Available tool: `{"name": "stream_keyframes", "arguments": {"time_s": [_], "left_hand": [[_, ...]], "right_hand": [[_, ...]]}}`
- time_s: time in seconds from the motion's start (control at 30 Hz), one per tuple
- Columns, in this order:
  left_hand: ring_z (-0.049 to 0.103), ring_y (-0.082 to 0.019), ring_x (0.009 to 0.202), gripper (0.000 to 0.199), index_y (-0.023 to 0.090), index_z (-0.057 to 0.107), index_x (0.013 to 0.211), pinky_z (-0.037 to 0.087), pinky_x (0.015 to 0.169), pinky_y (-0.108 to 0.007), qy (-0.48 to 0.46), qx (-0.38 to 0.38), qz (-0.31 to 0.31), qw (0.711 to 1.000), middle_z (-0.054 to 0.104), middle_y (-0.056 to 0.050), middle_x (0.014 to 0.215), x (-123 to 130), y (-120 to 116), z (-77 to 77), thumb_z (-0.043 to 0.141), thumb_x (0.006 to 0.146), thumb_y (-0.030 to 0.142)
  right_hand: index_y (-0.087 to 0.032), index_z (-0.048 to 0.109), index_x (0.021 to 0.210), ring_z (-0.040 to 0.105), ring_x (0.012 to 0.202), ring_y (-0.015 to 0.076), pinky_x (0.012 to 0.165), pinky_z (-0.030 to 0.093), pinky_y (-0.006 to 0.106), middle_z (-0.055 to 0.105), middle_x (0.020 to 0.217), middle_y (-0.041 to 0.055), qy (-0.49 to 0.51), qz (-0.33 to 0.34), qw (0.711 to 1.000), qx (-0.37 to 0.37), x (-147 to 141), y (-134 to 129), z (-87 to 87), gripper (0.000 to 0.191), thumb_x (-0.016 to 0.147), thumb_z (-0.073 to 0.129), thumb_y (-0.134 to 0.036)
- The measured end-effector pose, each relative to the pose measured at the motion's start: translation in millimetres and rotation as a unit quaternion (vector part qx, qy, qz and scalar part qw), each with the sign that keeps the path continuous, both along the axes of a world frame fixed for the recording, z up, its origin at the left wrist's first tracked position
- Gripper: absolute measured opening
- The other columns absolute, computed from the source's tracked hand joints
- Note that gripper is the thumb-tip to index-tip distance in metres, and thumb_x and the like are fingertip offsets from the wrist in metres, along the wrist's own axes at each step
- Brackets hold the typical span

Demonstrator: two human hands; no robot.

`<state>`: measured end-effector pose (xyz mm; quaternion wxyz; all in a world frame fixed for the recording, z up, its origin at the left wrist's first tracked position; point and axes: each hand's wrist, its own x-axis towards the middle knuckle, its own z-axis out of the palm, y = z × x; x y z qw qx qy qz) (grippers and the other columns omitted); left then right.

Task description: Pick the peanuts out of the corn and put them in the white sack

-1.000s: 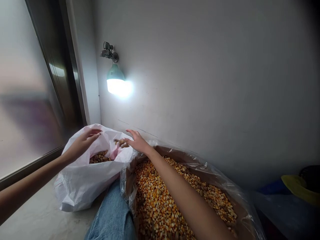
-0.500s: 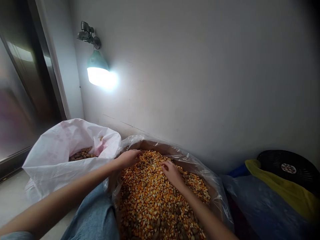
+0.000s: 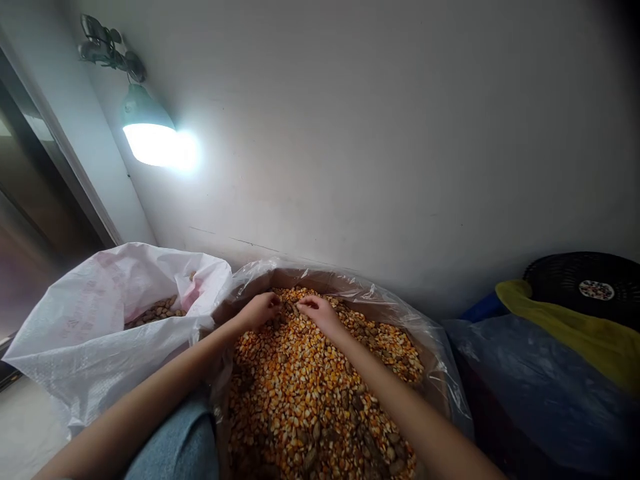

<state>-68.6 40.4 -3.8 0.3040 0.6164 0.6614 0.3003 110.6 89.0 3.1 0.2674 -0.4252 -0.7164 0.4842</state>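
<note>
Left hand: the left hand (image 3: pixel 261 311) is over the far left of the corn, back of the hand up, fingers curled in and pointing right; whether a peanut is in them cannot be told.
Right hand: the right hand (image 3: pixel 323 315) is just beside it, apart from it, thumb and fingers drawn to a narrow pinch pointing left; the fingertips are too small to show whether they hold anything.
Forearms: both reach forward from the lower edge, slanting inward so the hands nearly meet.
Under the hands: a broad heap of orange, yellow and whitish corn kernels (image 3: pixel 295 373), with unshelled peanuts (image 3: pixel 310 459) scattered through it, thicker toward the near right.
Corn container: brown inner walls (image 3: pixel 345 293) with a clear plastic sheet (image 3: pixel 395 310) around the rim.
Knee: blue denim (image 3: pixel 180 443), between the container and the sack.
White woven sack: left of the corn, mouth spread wide; the sack (image 3: pixel 107 367) has more peanuts (image 3: pixel 159 310) inside.
Floor: pale floor (image 3: pixel 30 413) at lower left.
Right side: a dark blue plastic bag (image 3: pixel 540 373), yellow cloth (image 3: pixel 565 340) and a round black slotted object (image 3: pixel 560 280).
Wall: plain pale wall (image 3: pixel 375 147) behind everything.
Light: a lit green-topped bulb lamp (image 3: pixel 147 113) below a metal tap (image 3: pixel 107 50).
</note>
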Motion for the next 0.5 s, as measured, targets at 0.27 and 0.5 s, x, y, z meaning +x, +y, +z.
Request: {"name": "stream_keyframes", "arguments": {"time_s": [0.27,0.5], "left_hand": [[0.048,-0.012,0.052,0.023,0.016,0.047,0.077,0.039,0.049,-0.024,-0.328,-0.054,0.006,0.943,0.049,0.000,0.062,-20,-16,8.5,0.037,0.071,0.036],[0.054,-0.019,0.066,0.031,0.019,0.055,0.074,0.038,0.057,-0.027,0.238,-0.003,-0.050,0.970,0.060,-0.005,0.072,-3,-22,-8.6,0.046,0.068,0.048]], "right_hand": [[-0.018,0.051,0.078,0.045,0.051,0.0114,0.049,0.034,0.024,0.049,0.061,-0.0005,0.029,-0.018,0.988,-0.151,5,9,6.5,0.021,0.069,0.044,-0.037],[-0.019,0.055,0.079,0.051,0.072,0.0171,0.056,0.032,0.026,0.056,0.090,0.0064,-0.317,0.014,0.933,0.172,-23,7,-7.7,0.019,0.064,0.056,-0.032]]}}
